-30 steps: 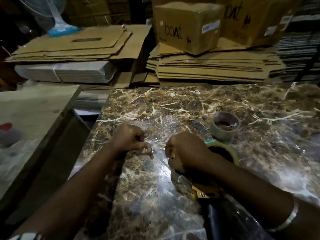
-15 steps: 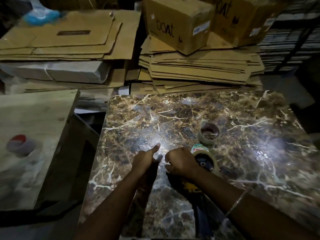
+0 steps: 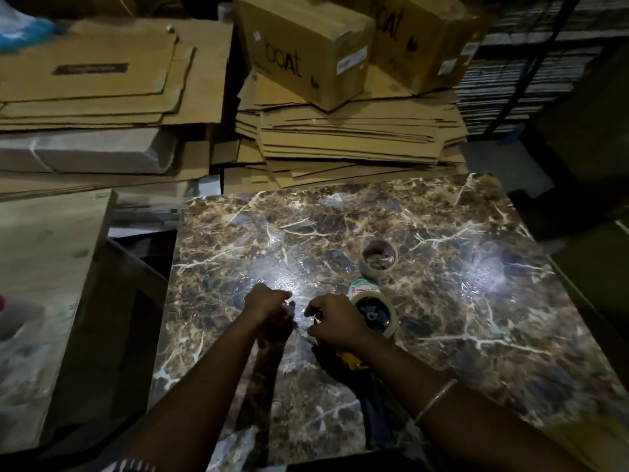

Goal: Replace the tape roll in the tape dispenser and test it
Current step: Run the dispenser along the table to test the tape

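Both hands [image 3: 299, 311] curled over dispenser [image 3: 360, 338]

Bare forearms, no sleeves reaching the wrists. Thin metal bangle [image 3: 436, 400] around the right forearm, pale and slightly shiny, well back from the right hand [image 3: 335, 321]. Nothing worn on the left hand [image 3: 265, 301] that can be made out. At the bottom edge, a scrap of black-and-white striped fabric [image 3: 134, 466] beside the left arm.
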A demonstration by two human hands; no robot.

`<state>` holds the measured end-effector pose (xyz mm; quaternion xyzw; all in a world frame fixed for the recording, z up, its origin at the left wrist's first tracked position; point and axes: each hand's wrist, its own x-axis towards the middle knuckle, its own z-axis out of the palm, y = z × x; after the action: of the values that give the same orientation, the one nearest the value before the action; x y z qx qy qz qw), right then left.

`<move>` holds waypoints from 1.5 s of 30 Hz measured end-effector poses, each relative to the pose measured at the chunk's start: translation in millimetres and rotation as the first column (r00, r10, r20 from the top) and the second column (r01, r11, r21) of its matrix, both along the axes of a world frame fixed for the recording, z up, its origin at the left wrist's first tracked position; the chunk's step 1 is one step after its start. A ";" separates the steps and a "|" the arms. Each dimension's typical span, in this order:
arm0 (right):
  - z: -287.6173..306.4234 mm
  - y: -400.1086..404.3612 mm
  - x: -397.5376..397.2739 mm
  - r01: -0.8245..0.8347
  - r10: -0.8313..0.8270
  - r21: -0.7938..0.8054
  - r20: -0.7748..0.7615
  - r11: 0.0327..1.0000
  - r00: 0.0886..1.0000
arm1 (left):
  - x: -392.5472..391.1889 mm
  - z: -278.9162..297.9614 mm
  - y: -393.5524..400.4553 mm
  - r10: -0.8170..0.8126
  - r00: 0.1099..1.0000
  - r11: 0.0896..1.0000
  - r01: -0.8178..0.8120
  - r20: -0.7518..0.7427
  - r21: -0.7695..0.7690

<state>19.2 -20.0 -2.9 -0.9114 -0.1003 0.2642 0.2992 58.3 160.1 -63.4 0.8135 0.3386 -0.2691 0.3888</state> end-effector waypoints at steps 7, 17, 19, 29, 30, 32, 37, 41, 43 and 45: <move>-1.7 -4.5 -20.2 0.523 -0.497 0.356 -0.170 0.775 0.851 | 7.1 14.5 -8.5 -0.224 0.974 0.952 0.211 0.036 0.224; -45.0 -71.1 -81.9 0.913 -0.904 0.238 -0.197 0.331 0.379 | -9.2 25.4 -16.9 -0.382 0.890 0.905 0.307 0.247 0.293; -53.9 -76.7 -85.3 0.958 -0.884 0.159 -0.373 0.239 0.282 | -11.6 27.7 -19.6 -0.374 0.889 0.906 0.290 0.263 0.308; -61.5 -77.6 -104.6 0.980 -0.128 0.084 -0.986 0.179 0.108 | -12.3 22.4 -6.6 -0.226 0.973 0.969 0.229 -0.042 0.088; -59.0 -75.2 -105.1 0.975 -0.058 0.085 -0.993 0.206 0.099 | -12.9 24.7 -10.1 -0.227 0.973 0.969 0.231 -0.050 0.088; -56.0 -72.3 -105.4 0.960 -0.077 0.097 -0.990 0.264 0.121 | -12.8 24.2 -16.1 -0.215 0.976 0.972 0.219 -0.044 0.084; -51.4 -66.2 -105.5 0.934 -0.291 0.139 -0.926 0.330 0.241 | -13.0 23.2 -19.0 -0.208 0.978 0.977 0.209 -0.034 0.038; -50.4 -58.3 -105.7 0.901 -0.357 0.185 -0.872 0.392 0.334 | -10.8 8.5 -9.3 -0.165 0.986 0.984 0.166 -0.024 0.072; -49.1 -56.5 -104.9 0.872 -0.401 0.174 -0.835 0.457 0.377 | -9.0 8.6 -3.5 -0.056 0.998 0.998 0.056 -0.023 0.003; -46.4 -54.4 -101.2 0.846 -0.444 0.189 -0.782 0.499 0.436 | -11.1 15.5 -1.3 0.067 0.998 0.985 -0.068 -0.007 -0.158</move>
<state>-82.0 -74.4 -49.3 -0.5871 0.3149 0.3714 0.6467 47.3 158.8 -47.9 0.7679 0.3439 -0.2824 0.4607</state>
